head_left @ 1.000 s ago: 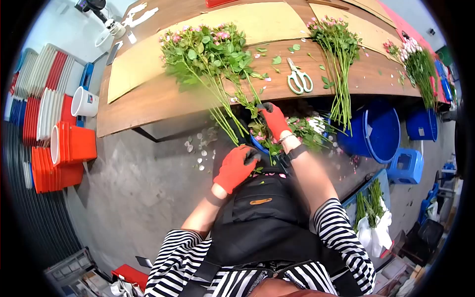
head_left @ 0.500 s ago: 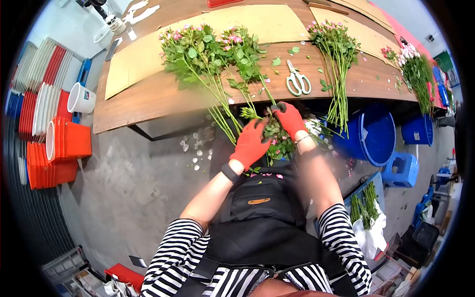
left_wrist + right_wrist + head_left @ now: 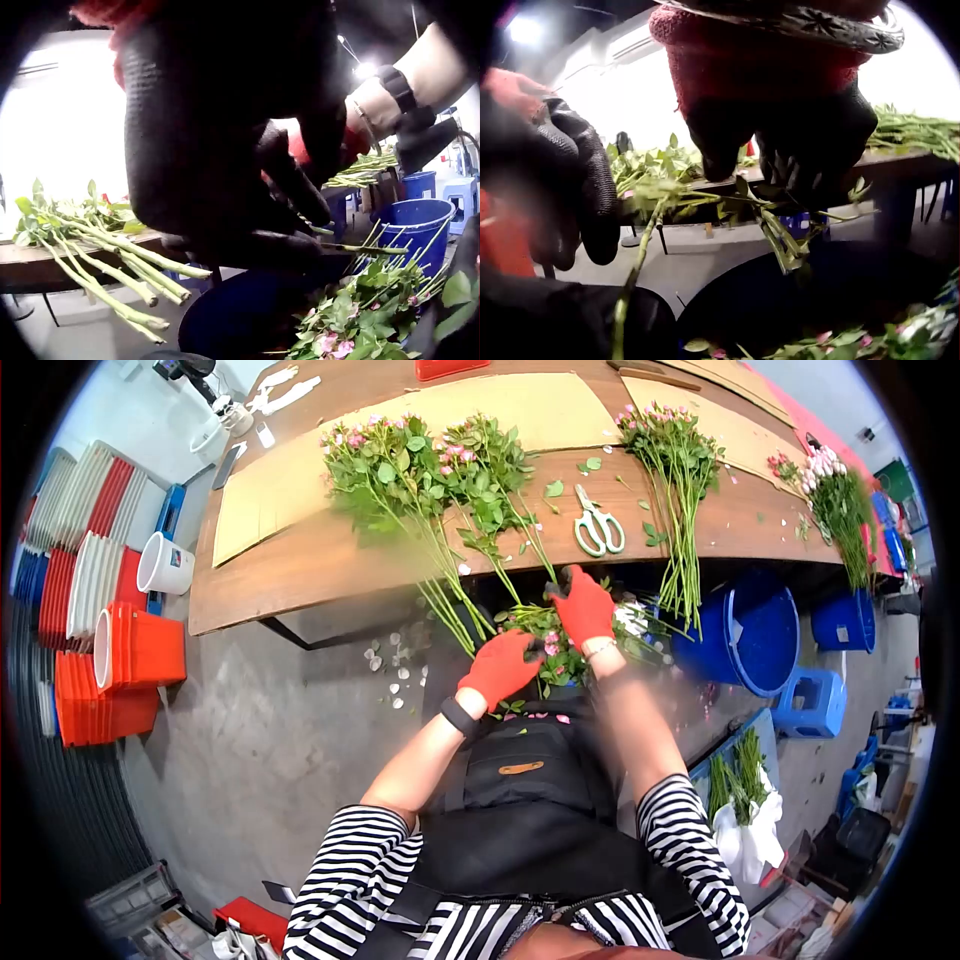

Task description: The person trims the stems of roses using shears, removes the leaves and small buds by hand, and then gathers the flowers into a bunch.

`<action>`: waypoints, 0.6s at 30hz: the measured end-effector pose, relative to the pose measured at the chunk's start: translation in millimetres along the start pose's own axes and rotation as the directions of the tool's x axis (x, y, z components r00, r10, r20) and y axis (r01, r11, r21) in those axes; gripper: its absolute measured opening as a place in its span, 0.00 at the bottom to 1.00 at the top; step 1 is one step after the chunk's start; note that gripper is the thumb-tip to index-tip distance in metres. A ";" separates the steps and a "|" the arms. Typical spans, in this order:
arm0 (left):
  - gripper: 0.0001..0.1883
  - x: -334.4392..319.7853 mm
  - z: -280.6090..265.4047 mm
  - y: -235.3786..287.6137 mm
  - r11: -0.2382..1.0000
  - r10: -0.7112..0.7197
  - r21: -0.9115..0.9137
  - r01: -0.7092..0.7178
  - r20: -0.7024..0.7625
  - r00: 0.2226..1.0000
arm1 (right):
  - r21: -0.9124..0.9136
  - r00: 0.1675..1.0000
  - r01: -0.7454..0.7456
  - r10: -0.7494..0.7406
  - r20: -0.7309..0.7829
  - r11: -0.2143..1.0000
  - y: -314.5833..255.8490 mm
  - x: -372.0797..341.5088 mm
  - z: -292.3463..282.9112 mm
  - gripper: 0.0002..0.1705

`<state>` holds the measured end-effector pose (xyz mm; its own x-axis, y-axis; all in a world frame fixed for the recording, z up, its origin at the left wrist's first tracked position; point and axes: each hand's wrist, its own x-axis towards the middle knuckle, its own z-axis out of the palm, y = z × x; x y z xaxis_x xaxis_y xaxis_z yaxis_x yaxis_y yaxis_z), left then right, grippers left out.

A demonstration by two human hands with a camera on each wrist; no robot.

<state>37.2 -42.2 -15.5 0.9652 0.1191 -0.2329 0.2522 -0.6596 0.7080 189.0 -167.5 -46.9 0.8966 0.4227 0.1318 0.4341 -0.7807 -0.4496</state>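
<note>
In the head view, the red-gloved right hand (image 3: 583,610) grips rose stems below the table edge; cut stem ends (image 3: 786,251) hang under its dark fingers in the right wrist view. The left hand (image 3: 500,668) is lower and to the left, its fingers loosely bent beside the stems; in the right wrist view nothing shows between them. A stem (image 3: 375,249) passes by its fingertips in the left wrist view, contact unclear. Leafy pink roses (image 3: 490,485) lie on the table beside another bunch (image 3: 385,470). Leaves and flowers (image 3: 352,322) fill a blue bucket below the hands.
White-handled scissors (image 3: 600,532) and another rose bunch (image 3: 680,470) lie on the wooden table (image 3: 400,565). Blue buckets (image 3: 765,635) and a blue stool (image 3: 812,703) stand to the right. Red crates (image 3: 145,650) are at the left, petals on the floor.
From the first frame, the right hand has moved right and the rose tops beside the left bunch have spread apart from it. The left hand reached up toward the stems, then drew back down slightly.
</note>
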 end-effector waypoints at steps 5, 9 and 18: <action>0.21 -3.6 -2.2 -10.6 0.998 0.012 -0.066 -0.021 -0.139 0.990 | 0.281 0.956 0.071 0.015 -0.293 0.957 -15.1 6.2 -8.8 0.10; 0.20 -1.8 7.4 -17.6 0.995 0.003 -0.090 -0.029 -0.276 0.961 | 0.160 0.987 -0.155 0.161 -0.026 0.975 9.9 10.7 10.6 0.25; 0.18 4.8 7.8 -4.6 0.994 0.065 -0.044 -0.095 -0.452 0.890 | 0.813 0.804 -0.541 -0.151 0.575 0.216 32.9 16.9 40.6 0.20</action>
<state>40.2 -44.3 -25.1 0.9064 0.3983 0.1404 0.1618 -0.6346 0.7557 214.9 -167.4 -95.4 0.6056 0.7222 -0.3342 -0.4617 -0.0232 -0.8867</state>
